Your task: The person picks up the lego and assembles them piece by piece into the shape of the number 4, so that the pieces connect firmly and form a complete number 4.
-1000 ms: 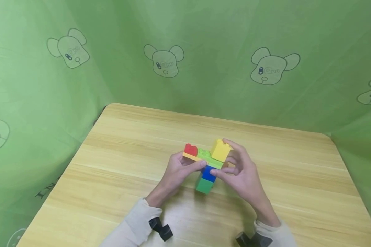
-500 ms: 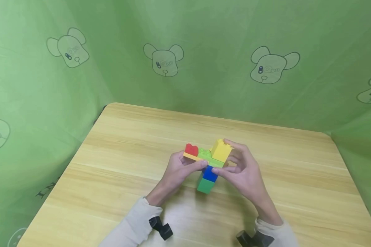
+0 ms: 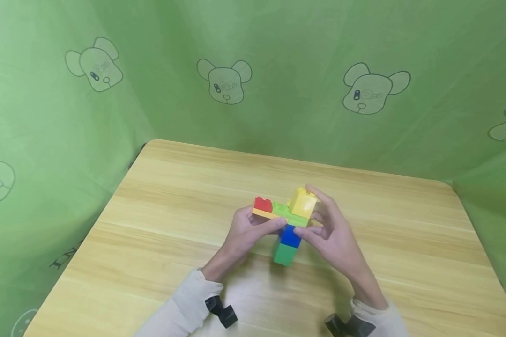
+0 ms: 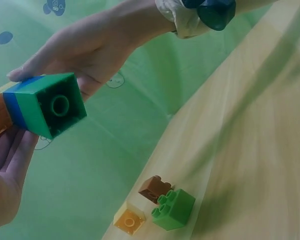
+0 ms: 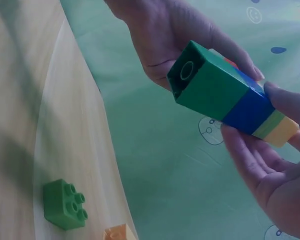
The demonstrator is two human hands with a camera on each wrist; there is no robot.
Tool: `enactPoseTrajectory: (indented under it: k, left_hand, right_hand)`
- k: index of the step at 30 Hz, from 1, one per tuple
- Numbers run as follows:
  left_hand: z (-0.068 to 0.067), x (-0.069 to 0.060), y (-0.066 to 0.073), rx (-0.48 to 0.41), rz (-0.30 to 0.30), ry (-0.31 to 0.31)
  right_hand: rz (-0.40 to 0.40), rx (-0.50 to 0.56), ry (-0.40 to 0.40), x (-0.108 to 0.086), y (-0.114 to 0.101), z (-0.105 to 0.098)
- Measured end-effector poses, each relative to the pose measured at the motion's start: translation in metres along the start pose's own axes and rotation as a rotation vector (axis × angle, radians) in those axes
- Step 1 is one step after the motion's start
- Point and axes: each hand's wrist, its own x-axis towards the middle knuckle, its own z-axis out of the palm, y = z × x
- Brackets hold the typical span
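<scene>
Holding up one T-shaped assembly of studded plastic bricks, two hands on it

Main item: T-shaped assembly [image 3: 290,229], held above the pale wood-grain table [image 3: 185,187], its foot clear of the surface.

Parts, foot upward: dark-green square brick [image 3: 285,255]; blue square brick [image 3: 291,238]; flat lime-green studded piece [image 3: 298,219]. Left arm: thin yellow-orange plate [image 3: 264,214] bearing a red studded brick [image 3: 263,204]. Right end: tall bright-yellow block [image 3: 303,203] on the lime-green piece; whether fully seated, cannot tell.

Left hand [image 3: 245,234]: pinching the crossbar, thumb across its near side.

Right hand [image 3: 335,236]: gripping the right end, thumb against the blue brick, a fingertip at the top of the yellow block.

Step in hand (judged): squeezing or adjusting joints, probably around the yellow block. Next move (judged): calls for the left hand to brace the crossbar while the right applies even pressure; uneven force could prise the narrow stem loose.

Containers: none seen. Nearest to one is the dark-green brick's hollow underside, showing only a moulded ring.

Loose stock, on the tabletop in the left wrist view: brown studded brick [image 4: 155,189]; mid-green four-studded brick [image 4: 176,210], just beside it; small yellow-orange brick [image 4: 129,220], near both.

Surround: green cloth backdrop [image 3: 278,28] printed with outlined animal heads.
</scene>
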Motion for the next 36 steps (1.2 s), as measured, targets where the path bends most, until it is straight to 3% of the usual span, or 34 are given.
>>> enactPoseTrajectory:
  k: [7,18,28,36]
  left_hand:
    - [0.002,0.000,-0.001,-0.036,0.015,-0.002]
    - [0.001,0.000,0.000,-0.011,-0.009,-0.032]
    - [0.003,0.002,-0.001,-0.003,-0.035,-0.052]
    - [0.004,0.002,0.002,0.000,-0.037,-0.058]
  right_hand:
    - [0.054,-0.045,-0.080,-0.002,-0.003,0.004]
    - [0.036,-0.002,-0.010,0.000,0.002,0.010]
    - [0.029,0.087,0.019,-0.001,0.000,0.010]
    - [0.025,0.090,0.014,-0.002,-0.002,0.008]
